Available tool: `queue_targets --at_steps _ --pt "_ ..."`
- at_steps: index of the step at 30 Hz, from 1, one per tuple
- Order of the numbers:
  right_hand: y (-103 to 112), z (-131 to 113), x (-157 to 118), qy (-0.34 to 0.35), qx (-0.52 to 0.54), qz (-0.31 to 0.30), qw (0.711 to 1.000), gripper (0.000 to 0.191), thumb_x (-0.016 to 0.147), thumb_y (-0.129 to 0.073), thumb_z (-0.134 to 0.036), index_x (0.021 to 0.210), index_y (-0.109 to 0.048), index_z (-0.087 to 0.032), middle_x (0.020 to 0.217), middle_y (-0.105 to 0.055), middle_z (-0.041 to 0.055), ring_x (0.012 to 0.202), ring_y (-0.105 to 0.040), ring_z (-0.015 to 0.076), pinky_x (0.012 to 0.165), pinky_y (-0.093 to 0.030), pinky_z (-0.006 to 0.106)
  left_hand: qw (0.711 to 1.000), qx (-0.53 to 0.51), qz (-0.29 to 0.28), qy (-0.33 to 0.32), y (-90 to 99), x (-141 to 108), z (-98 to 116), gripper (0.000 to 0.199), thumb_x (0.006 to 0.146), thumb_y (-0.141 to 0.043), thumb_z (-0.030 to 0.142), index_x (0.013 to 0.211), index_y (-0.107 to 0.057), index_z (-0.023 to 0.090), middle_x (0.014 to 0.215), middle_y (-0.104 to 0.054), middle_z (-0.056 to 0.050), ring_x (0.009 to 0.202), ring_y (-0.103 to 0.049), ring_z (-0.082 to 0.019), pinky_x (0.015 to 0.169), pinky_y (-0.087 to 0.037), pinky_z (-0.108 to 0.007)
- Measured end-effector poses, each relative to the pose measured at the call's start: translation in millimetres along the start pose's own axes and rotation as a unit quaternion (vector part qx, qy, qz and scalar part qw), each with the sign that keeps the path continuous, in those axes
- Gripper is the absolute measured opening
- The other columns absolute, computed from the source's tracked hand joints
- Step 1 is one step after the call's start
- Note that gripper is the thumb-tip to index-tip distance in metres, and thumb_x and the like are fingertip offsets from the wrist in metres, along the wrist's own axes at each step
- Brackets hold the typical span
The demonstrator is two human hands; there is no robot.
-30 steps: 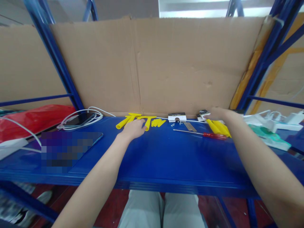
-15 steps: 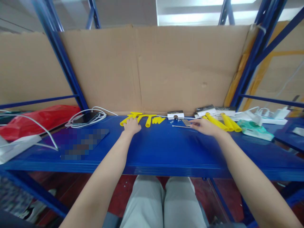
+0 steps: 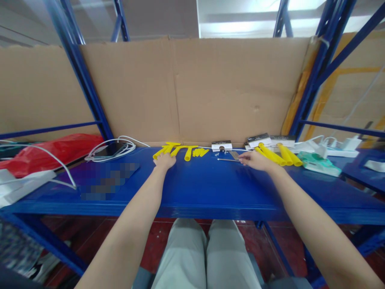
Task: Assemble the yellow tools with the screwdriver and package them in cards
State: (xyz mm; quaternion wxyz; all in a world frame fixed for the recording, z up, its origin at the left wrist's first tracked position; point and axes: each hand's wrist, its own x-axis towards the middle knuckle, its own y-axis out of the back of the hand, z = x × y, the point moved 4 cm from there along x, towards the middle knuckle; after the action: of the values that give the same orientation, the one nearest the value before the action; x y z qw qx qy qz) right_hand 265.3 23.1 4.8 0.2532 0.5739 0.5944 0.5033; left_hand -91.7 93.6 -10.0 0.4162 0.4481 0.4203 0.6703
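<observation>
My left hand (image 3: 165, 159) is at the back of the blue table, its fingers closed over a yellow T-shaped plastic piece (image 3: 159, 153) that it partly hides. Beside it lies another yellow T-shaped piece (image 3: 188, 153), then several small yellow pieces (image 3: 200, 152). Further right, my right hand (image 3: 255, 159) has its fingertips pinched at the near end of a thin metal rod (image 3: 227, 160), which lies low over the tabletop. A small flat metal plate (image 3: 234, 154) is just behind the rod, with tiny metal bits (image 3: 220, 153) close by.
Small black-and-white boxes (image 3: 221, 145) stand along the cardboard wall (image 3: 210, 92). Yellow tubes (image 3: 288, 154) and a green-white packet (image 3: 320, 163) lie right. Coiled white cable (image 3: 111, 150), a red bag (image 3: 54, 150) and a dark flat panel (image 3: 110, 180) are left. Blue posts (image 3: 87, 84) frame the table.
The view has shifted slightly. Both hands stay at nearly the same spots, my left on the yellow piece and my right at the rod.
</observation>
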Motion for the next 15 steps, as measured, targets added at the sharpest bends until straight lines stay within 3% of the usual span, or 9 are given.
queue_targets --at_steps 7,11,15 --pt "-2.9 4.1 3.1 0.020 0.010 -0.005 1.000 0.022 0.080 -0.048 -0.023 0.078 -0.070 -0.019 0.074 -0.071 0.0032 0.067 -0.065 0.0175 0.064 -0.052 0.027 1.000 -0.018 0.020 -0.014 1.4 6.6 -3.7 0.050 0.086 -0.044 0.056 0.117 -0.067 0.023 0.125 -0.063 -0.015 0.122 -0.053 -0.034 0.098 -0.041 -0.045" --pt "-2.5 3.4 2.5 0.017 -0.002 -0.008 1.000 0.023 0.081 -0.048 -0.023 0.081 -0.070 -0.019 0.077 -0.072 0.0033 0.067 -0.064 0.0166 0.064 -0.051 0.026 0.995 -0.069 0.067 -0.026 8.3 5.1 -2.9 0.039 0.087 -0.050 0.042 0.114 -0.068 0.021 0.118 -0.066 -0.015 0.120 -0.053 -0.031 0.095 -0.044 -0.041" --pt "1.8 1.9 1.2 -0.006 -0.021 -0.002 1.000 0.025 0.082 -0.048 -0.022 0.089 -0.072 -0.017 0.085 -0.074 0.0061 0.072 -0.066 0.0179 0.068 -0.051 0.027 0.983 -0.145 0.112 -0.019 19.2 3.3 -7.9 0.038 0.090 -0.042 0.020 0.119 -0.066 0.017 0.118 -0.066 -0.015 0.116 -0.057 -0.028 0.095 -0.046 -0.038"
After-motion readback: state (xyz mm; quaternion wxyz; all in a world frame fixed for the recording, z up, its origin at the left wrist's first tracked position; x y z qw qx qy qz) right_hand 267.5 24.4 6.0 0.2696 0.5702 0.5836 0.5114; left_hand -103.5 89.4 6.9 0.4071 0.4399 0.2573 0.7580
